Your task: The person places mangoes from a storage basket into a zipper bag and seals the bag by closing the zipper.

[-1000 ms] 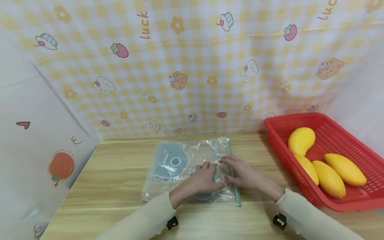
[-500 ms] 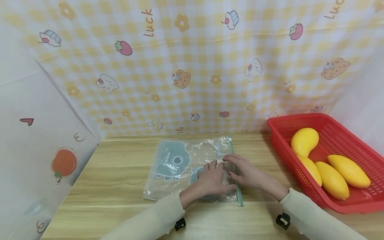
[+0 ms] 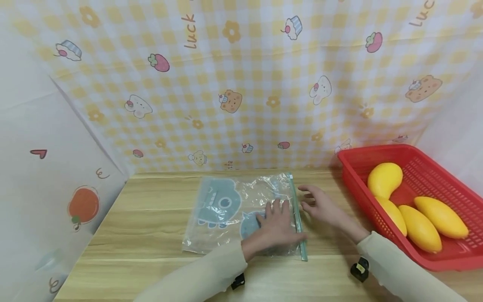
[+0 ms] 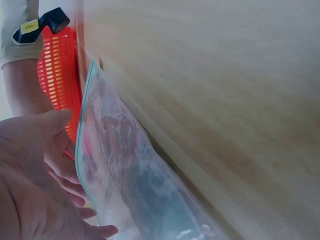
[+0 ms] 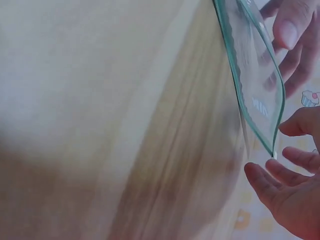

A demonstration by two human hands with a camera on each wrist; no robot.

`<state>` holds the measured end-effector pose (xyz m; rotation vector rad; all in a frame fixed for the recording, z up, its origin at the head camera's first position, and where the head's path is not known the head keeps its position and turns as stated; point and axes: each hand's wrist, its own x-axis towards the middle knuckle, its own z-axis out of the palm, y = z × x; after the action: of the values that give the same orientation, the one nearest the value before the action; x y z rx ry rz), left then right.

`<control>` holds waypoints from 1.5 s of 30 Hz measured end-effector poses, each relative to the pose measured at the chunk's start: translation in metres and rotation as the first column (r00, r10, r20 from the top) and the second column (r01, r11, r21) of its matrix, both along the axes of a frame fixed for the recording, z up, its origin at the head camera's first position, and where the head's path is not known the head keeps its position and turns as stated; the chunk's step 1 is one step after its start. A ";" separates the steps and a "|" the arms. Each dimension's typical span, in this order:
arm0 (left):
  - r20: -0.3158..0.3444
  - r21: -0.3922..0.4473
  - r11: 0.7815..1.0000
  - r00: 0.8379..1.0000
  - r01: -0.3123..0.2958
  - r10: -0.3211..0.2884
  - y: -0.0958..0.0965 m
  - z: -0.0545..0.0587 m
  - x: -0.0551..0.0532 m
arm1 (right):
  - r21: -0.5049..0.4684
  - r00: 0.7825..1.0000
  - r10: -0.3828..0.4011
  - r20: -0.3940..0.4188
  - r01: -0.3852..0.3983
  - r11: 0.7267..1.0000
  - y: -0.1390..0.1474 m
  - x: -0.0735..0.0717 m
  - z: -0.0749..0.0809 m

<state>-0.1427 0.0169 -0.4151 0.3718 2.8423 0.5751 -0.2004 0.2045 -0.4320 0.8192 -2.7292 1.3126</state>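
A clear zip bag [image 3: 222, 203] printed with blue cartoon monsters lies flat on the wooden table, its green zip edge [image 3: 297, 222] at the right. Over the bag's right part is my left hand [image 3: 277, 226], fingers spread and thumb across the green edge. Just right of that edge, my right hand [image 3: 320, 205] holds nothing; its fingers are loosely bent. The right wrist view has the bag's mouth [image 5: 260, 75] parted, with a gap between the two green edges. There, the right hand's fingers [image 5: 287, 175] are close to the mouth's corner; contact is hard to tell.
At the right stands a red plastic basket [image 3: 351, 184] with perforated sides. Several yellow mangoes [image 3: 419, 228] lie in it. A yellow-checked cloth [image 3: 249, 79] hangs behind the wooden table [image 3: 136, 226], and a white panel [image 3: 34, 126] borders the left side.
My left hand has slid right over the bag toward the green edge, fingers spreading. My right hand has moved off the bag to the right. The head view has shifted slightly.
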 end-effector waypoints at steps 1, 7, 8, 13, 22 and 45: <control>0.001 0.007 1.000 1.000 -0.011 0.011 0.001 0.000 0.000 | -0.004 1.000 -0.007 0.019 0.007 1.000 0.000 -0.001 0.001; -0.009 0.021 0.998 0.998 -0.064 0.064 0.008 0.003 -0.004 | -0.017 0.995 -0.001 0.101 0.003 1.000 0.000 -0.004 0.002; -0.013 0.023 0.997 0.997 -0.072 0.072 0.009 0.003 -0.005 | -0.019 0.994 0.001 0.107 0.001 1.000 0.000 -0.004 0.002; -0.037 0.066 0.989 0.990 -0.130 0.133 0.015 0.003 -0.013 | -0.010 0.991 0.001 0.130 0.001 1.000 -0.001 -0.005 0.002; 0.026 0.083 0.981 0.985 -0.173 0.172 0.022 0.002 -0.018 | -0.004 0.986 -0.024 0.164 0.025 1.000 -0.003 -0.006 0.002; 0.118 0.316 0.940 0.989 -0.128 0.095 -0.013 0.011 -0.030 | -0.074 0.972 -0.023 0.235 0.042 0.996 -0.015 -0.019 -0.004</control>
<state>-0.1730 0.0041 -0.4046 0.2264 2.6829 1.0573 -0.2190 0.1896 -0.4360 0.6492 -2.8255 1.5933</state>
